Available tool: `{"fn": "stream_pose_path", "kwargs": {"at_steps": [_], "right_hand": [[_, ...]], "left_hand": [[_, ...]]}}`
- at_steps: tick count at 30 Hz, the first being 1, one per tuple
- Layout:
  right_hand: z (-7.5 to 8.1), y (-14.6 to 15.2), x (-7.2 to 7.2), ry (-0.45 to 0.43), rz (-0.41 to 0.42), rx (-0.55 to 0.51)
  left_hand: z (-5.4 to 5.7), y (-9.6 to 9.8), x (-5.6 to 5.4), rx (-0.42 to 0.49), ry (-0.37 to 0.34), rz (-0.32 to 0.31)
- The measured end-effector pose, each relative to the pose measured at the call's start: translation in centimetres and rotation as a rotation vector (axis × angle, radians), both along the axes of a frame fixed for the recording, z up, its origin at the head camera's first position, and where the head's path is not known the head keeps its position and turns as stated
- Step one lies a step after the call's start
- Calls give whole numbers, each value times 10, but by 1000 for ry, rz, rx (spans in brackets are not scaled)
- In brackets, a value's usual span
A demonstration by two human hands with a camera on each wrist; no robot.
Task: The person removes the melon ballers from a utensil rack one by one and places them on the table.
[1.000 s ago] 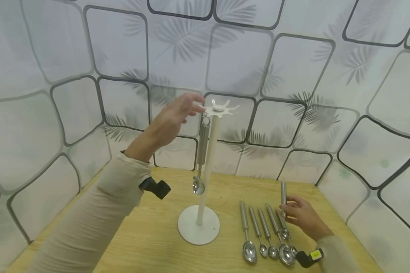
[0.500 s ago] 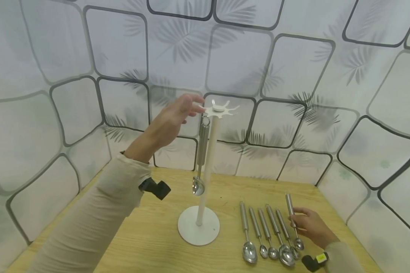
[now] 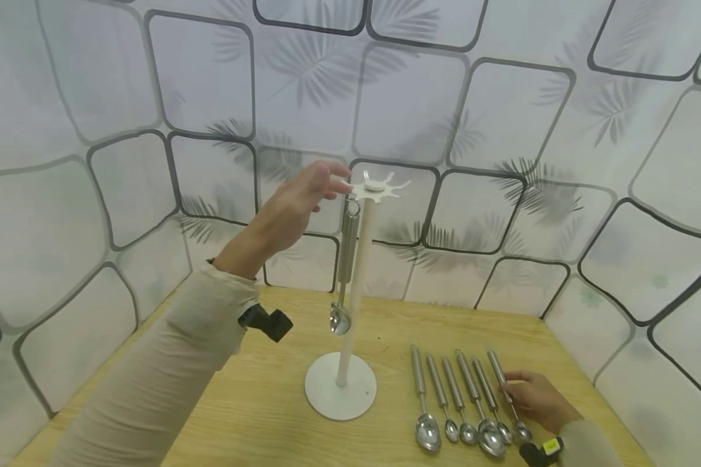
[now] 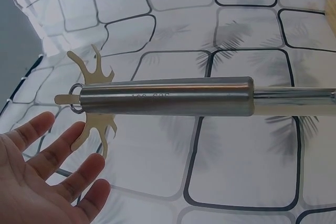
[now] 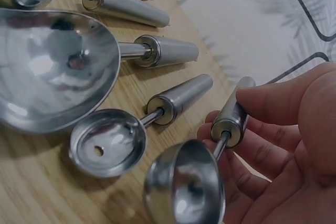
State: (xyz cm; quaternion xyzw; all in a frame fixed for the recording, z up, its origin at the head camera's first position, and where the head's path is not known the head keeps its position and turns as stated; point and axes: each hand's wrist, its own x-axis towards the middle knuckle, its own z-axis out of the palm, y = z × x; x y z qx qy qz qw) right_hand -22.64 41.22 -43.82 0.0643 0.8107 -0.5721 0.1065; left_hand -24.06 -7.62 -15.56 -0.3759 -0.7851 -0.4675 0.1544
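Note:
A white stand with a hooked top (image 3: pixel 375 188) rises from a round base (image 3: pixel 340 399). One steel scoop (image 3: pixel 348 250) hangs by its ring from a hook on the stand's left side. My left hand (image 3: pixel 300 204) is raised beside that hook, fingers spread; in the left wrist view, a fingertip of that hand (image 4: pixel 50 174) meets a hook's arm. At the right, my right hand (image 3: pixel 537 399) grips another steel scoop (image 5: pixel 184 187) by its handle, thumb on top and fingers behind. Its round bowl points toward me, low over the table. Whether it touches the wood I cannot tell.
Several steel scoops of different sizes lie side by side left of my right hand, among them a large-bowled scoop (image 3: pixel 428 431) and a small scoop (image 5: pixel 107 142). The wooden table (image 3: pixel 257 402) ends at a patterned curtain (image 3: pixel 409 104) behind and at both sides.
My right hand has carried its scoop rightward and down from above the row, to the row's right end. My left hand and the stand have stayed in place.

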Motion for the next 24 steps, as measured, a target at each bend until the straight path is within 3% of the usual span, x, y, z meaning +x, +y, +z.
{"fn": "stream_pose_path", "kwargs": {"at_steps": [5, 13, 24], "right_hand": [[-2, 0, 0, -11, -24, 24], [-7, 2, -1, 14, 22, 41], [-5, -7, -1, 8, -54, 131]], "left_hand": [[0, 1, 0, 3, 0, -6], [0, 1, 0, 0, 4, 1], [-1, 0, -1, -5, -5, 2]]}}
